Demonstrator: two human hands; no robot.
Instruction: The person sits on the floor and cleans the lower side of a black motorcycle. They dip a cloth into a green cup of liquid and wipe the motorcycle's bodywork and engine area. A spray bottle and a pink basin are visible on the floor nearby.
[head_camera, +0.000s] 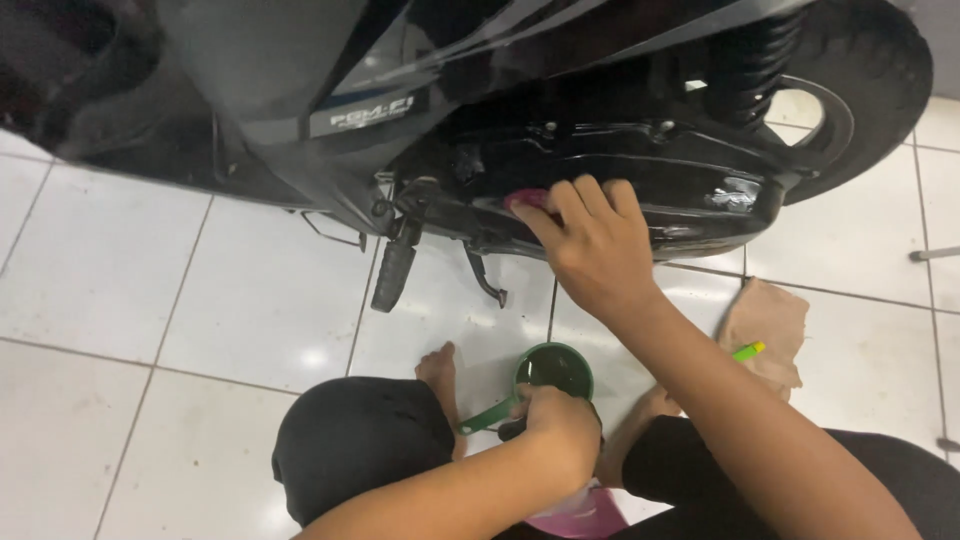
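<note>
The pink cloth (527, 199) is pressed on the shiny black cover (640, 195) low on the motorbike (300, 90). The right hand (592, 245) holds the cloth there with bent fingers. The left hand (562, 425) is closed on the green scoop (545, 375), down on the white floor (200, 290) between the person's knees. A brown rag (765, 325) lies nearby.
</note>
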